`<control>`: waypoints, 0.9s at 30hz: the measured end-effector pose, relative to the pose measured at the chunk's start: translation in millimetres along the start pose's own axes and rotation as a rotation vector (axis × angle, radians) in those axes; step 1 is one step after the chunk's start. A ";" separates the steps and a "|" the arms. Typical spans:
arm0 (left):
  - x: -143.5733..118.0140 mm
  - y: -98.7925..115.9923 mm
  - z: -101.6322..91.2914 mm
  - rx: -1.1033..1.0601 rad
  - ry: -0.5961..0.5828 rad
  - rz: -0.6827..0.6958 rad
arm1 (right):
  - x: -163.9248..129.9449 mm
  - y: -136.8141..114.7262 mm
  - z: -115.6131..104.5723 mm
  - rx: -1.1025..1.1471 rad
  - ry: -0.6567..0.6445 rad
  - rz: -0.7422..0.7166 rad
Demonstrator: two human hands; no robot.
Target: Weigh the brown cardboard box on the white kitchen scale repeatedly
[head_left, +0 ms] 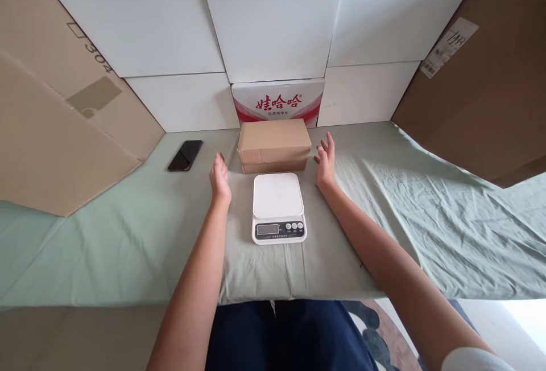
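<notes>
A white digital kitchen scale (278, 197) lies flat on the green cloth, its display and buttons facing me. Right behind it is a closed brown cardboard box (274, 142). My left hand (220, 180) is held on edge to the left of the scale and box, fingers extended and holding nothing. On the other side, my right hand (325, 161) is close to the box's right end, its fingers spread and slightly bent, with nothing in it. A gap shows between each hand and the box.
A black smartphone (185, 155) lies on the cloth (128, 234) left of my left hand. White boxes form a wall at the back, with a red-and-white printed carton (279, 98) at its base. Large cardboard panels stand at left (63, 120) and right (478, 98).
</notes>
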State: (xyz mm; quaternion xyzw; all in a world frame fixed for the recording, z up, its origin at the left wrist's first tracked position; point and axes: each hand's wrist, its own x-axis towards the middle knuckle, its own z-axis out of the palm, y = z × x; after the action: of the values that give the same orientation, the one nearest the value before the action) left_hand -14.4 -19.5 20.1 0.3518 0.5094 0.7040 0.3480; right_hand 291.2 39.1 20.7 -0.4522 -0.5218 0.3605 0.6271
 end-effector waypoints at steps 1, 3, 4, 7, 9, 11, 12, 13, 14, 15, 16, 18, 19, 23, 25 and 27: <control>0.1 -0.9 0.6 0.003 -0.005 -0.003 | -0.3 -0.2 0.2 -0.005 -0.002 0.001; 0.8 -2.8 1.1 0.006 -0.017 -0.016 | -0.5 1.2 -0.2 -0.017 -0.011 -0.004; 1.3 -3.6 1.1 0.005 -0.024 -0.021 | -0.3 2.7 -0.6 -0.024 -0.019 -0.009; 2.4 -5.7 0.5 0.004 -0.043 -0.021 | 1.1 9.2 -2.2 -0.050 -0.043 -0.034; 2.6 -6.6 0.2 0.005 -0.052 -0.015 | 2.2 13.2 -2.5 -0.062 -0.052 -0.042; 2.1 -7.1 0.2 0.005 -0.061 -0.013 | 2.9 15.4 -2.2 -0.063 -0.052 -0.044; 1.7 -7.1 0.3 0.005 -0.064 -0.013 | 3.0 15.7 -1.8 -0.058 -0.048 -0.040; 1.2 -7.1 0.5 0.006 -0.069 -0.014 | 3.0 15.5 -1.3 -0.048 -0.044 -0.032; 0.7 -7.0 0.7 0.007 -0.074 -0.015 | 2.9 14.9 -0.8 -0.037 -0.039 -0.023; 0.2 -6.8 1.0 0.008 -0.077 -0.017 | 2.8 14.0 -0.4 -0.026 -0.035 -0.013; -0.4 -6.5 1.4 0.007 -0.079 -0.018 | 2.7 13.1 0.1 -0.017 -0.031 -0.005; -1.3 -6.1 2.1 0.006 -0.083 -0.019 | 2.6 11.8 0.6 -0.013 -0.030 0.001; -1.6 -6.0 2.4 0.006 -0.084 -0.019 | 2.7 11.6 0.8 -0.020 -0.031 -0.002; -2.1 -5.6 3.1 0.013 -0.087 -0.017 | 3.8 13.6 0.6 -0.060 -0.037 -0.021; -2.3 -5.5 2.9 0.014 -0.091 -0.013 | 4.4 15.2 0.4 -0.047 -0.033 -0.023; -2.4 -5.5 2.5 0.012 -0.097 -0.010 | 4.9 16.5 0.4 -0.024 -0.025 -0.025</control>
State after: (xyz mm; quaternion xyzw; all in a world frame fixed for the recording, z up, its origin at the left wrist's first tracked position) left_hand -10.3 -19.0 15.0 0.3852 0.4980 0.6813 0.3734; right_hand 292.1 49.2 6.8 -0.4487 -0.5395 0.3518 0.6195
